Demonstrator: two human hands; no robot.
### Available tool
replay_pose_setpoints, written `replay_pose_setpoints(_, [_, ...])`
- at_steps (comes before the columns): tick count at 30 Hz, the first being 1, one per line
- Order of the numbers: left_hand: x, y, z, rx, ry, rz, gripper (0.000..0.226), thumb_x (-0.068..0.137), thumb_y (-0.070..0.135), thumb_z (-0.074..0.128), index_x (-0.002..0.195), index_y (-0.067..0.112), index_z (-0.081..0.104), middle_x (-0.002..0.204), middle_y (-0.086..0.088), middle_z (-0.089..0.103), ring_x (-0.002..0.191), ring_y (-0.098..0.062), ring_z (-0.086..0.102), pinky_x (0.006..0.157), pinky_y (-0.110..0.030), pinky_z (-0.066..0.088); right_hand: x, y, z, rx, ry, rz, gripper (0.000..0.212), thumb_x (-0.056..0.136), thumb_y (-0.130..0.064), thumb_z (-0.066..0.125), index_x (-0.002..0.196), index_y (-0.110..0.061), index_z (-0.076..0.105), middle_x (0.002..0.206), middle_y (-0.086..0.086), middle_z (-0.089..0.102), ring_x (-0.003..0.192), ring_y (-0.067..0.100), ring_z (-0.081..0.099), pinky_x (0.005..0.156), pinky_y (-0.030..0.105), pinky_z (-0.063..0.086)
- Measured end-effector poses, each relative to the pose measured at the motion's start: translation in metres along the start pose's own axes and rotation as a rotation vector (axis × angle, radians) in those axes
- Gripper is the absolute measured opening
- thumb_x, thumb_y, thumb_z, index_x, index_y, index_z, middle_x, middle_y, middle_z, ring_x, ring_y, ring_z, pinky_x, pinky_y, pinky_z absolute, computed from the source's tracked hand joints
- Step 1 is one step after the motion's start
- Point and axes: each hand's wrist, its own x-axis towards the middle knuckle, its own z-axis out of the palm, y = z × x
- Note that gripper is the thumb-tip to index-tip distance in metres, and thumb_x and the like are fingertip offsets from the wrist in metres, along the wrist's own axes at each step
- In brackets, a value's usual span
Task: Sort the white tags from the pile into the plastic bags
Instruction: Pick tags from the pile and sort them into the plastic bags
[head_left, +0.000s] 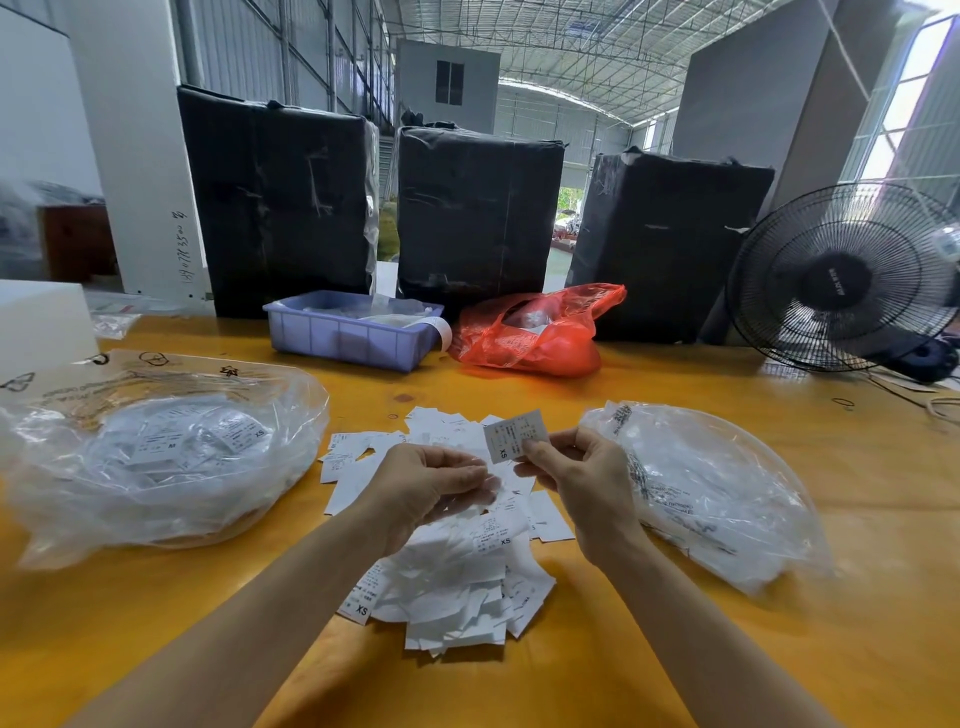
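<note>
Your right hand (576, 467) has its grip pinched on a small white paper tag printed XS (511, 435); your left hand (431, 480) hangs loosely curled, holding nothing. Under both lies the loose pile of white tags (457, 577) on the glossy yellow worktop (675, 379). Crinkled clear plastic bags flank the grip, left one (156, 452) filled, right one (717, 488) flatter.

Tags (447, 587), bags (156, 467) on table (675, 649)

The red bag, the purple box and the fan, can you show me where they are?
red bag (540, 338), head view, on its crumpled front side.
purple box (343, 340), head view, on its front wall.
fan (836, 283), head view, on the dark hub behind the grille.
</note>
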Motion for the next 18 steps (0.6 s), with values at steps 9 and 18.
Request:
replay_pose_setpoints(9, [-0.0019,0.0020,0.0011,0.005,0.009,0.018,0.011,0.078,-0.004,0.068,0.089,-0.003,0.067,0.080,-0.019,0.073,0.066,-0.021,0.072,0.054,-0.019,0.055,0.0011,0.0029,0.0009,-0.019,-0.020,-0.006,0.010,0.083,-0.002,0.067,0.084,0.003,0.059,0.075,0.012,0.072,0.061,0.018,0.069,0.057,0.022,0.049])
replay_pose_setpoints(18, [-0.0039,0.0032,0.0019,-0.026,-0.010,0.017,0.009,0.086,-0.001,0.060,0.092,-0.001,0.067,0.080,-0.017,0.073,0.069,-0.022,0.073,0.056,-0.021,0.056,-0.0003,0.0035,0.0003,-0.047,-0.091,0.001,0.008,0.082,0.002,0.066,0.087,0.000,0.060,0.077,0.011,0.072,0.060,0.014,0.069,0.053,0.015,0.048])
